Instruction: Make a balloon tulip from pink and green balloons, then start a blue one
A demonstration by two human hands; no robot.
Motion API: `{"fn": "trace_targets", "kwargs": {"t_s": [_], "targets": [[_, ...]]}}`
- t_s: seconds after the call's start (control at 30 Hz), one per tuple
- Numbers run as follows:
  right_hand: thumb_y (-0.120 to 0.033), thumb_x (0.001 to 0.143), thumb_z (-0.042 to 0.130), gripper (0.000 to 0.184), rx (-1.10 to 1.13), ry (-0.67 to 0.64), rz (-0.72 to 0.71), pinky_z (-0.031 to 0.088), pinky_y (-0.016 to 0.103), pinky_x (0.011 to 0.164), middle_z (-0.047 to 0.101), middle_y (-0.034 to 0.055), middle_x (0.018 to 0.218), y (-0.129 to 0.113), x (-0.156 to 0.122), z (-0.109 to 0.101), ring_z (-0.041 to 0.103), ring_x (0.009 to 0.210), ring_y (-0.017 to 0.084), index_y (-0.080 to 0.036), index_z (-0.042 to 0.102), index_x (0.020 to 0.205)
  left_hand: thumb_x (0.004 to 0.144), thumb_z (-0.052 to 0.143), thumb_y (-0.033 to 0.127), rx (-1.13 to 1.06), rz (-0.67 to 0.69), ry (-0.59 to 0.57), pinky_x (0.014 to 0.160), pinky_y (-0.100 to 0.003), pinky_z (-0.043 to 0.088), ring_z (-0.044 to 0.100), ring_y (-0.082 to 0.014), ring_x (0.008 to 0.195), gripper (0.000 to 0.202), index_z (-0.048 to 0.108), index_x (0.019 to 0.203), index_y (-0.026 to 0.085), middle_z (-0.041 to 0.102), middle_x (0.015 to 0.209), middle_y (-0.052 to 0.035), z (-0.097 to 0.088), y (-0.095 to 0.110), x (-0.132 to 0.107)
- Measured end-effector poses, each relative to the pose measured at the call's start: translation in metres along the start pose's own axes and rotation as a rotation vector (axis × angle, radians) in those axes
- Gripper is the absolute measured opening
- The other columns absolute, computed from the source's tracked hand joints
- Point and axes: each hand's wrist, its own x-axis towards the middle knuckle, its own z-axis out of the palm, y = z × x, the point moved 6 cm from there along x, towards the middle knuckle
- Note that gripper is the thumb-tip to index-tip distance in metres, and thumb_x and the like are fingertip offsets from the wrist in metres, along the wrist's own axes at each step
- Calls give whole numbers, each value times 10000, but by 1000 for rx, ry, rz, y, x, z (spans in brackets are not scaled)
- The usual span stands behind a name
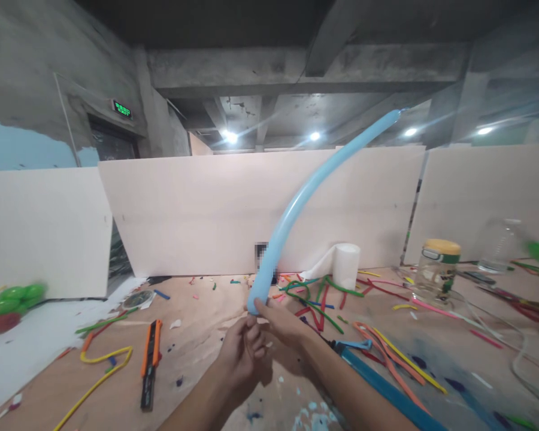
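Note:
A long light-blue inflated balloon (296, 203) curves up from my hands toward the upper right, its tip near the ceiling beams. My left hand (242, 350) is closed around its lower end, fingers pinched at the base. My right hand (282, 323) also grips that lower end, thumb pressed against the balloon's round bottom. Both hands meet above the middle of the wooden table (197, 359).
Uninflated balloon strips (318, 296) in several colours litter the table. An orange utility knife (150, 359) lies left, a blue pump (386, 389) under my right forearm. A paper roll (345, 263), a yellow-lidded jar (438, 269) and a clear bottle (503, 245) stand near the white partition boards.

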Motion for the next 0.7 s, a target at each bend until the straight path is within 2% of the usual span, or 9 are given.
{"fn": "trace_targets", "kwargs": {"t_s": [0.1, 0.23, 0.37, 0.5, 0.6, 0.7], "targets": [[-497, 704, 655, 383, 55, -116, 86, 460, 234, 474, 612, 17, 666, 11, -3, 11, 569, 516, 119, -141, 590, 830, 861, 426, 198, -3, 56, 4, 356, -166, 178, 259, -56, 307, 289, 344, 585, 177, 252, 375, 82, 5, 12, 0], [-570, 724, 597, 470, 190, -201, 189, 375, 194, 365, 549, -27, 530, 24, -1, 21, 491, 390, 95, -126, 580, 874, 869, 442, 265, 84, 71, 20, 352, -168, 174, 238, -54, 296, 341, 329, 558, 183, 252, 352, 85, 9, 9, 0], [-542, 696, 639, 472, 356, -138, 198, 356, 189, 342, 546, -27, 506, 33, 3, 23, 491, 365, 95, -104, 599, 869, 866, 422, 327, 244, 141, 111, 340, -173, 169, 231, -58, 273, 397, 302, 513, 190, 260, 315, 75, 1, 7, 6], [-538, 679, 653, 475, 350, -75, 203, 299, 186, 303, 510, -39, 446, 41, 5, 22, 442, 312, 89, -92, 615, 839, 843, 447, 348, 394, 156, 111, 337, -172, 176, 257, -59, 276, 400, 326, 498, 186, 305, 315, 60, -5, 9, 11], [-517, 692, 659, 449, 343, -77, 190, 347, 192, 355, 583, -10, 542, 37, 4, 20, 479, 367, 87, -112, 620, 882, 839, 448, 397, 307, 143, 130, 337, -173, 194, 249, -62, 277, 397, 322, 524, 192, 289, 337, 75, -7, 10, 8], [-497, 702, 666, 412, 249, -68, 95, 464, 244, 547, 669, 49, 777, 21, 4, 12, 591, 581, 126, -148, 627, 918, 830, 434, 415, 336, 33, 131, 321, -187, 205, 237, -73, 265, 410, 287, 512, 202, 261, 342, 78, -5, 3, 0]]}}
